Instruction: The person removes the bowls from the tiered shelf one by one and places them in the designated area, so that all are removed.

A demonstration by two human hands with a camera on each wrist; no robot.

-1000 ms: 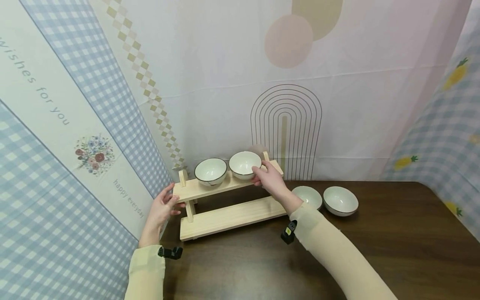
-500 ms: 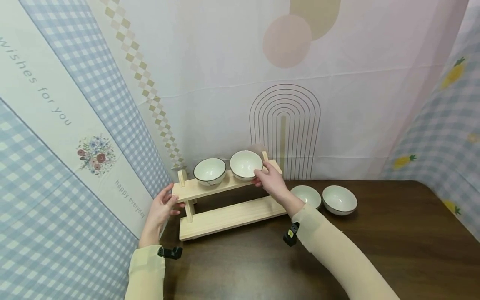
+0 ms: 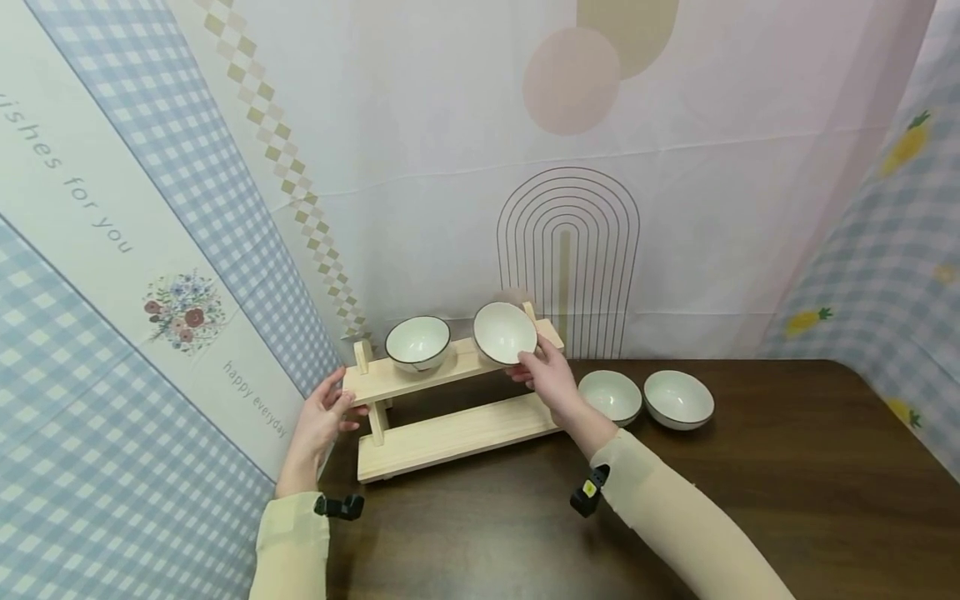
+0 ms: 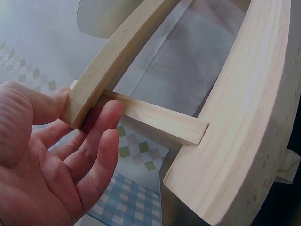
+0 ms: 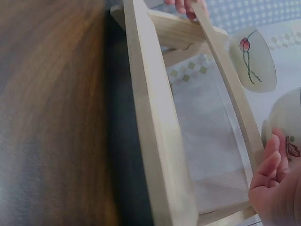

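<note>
A two-tier shelf of pale wood (image 3: 457,437) stands on the table. My left hand (image 3: 324,417) grips the left end of its upper board, thumb on top and fingers beneath, as the left wrist view (image 4: 70,150) also shows. With thumb and fingers my right hand (image 3: 553,379) pinches the near right rim of a white dark-rimmed bowl (image 3: 505,332), which tilts toward me over the upper board. In the right wrist view a flower drawing shows on that bowl (image 5: 289,117). To its left, another white bowl (image 3: 417,342) sits upright on the same board.
Two more white bowls stand side by side on the dark wooden table (image 3: 795,467), right of the shelf: one (image 3: 611,396) close behind my right wrist, the other (image 3: 678,400) farther right. A checked cloth wall (image 3: 217,208) rises beside my left arm, and a pale printed cloth (image 3: 420,208) hangs behind the shelf.
My right hand has shifted slightly right with the bowl, which now tilts more and sits farther from the left bowl. The left hand keeps its hold on the shelf.
</note>
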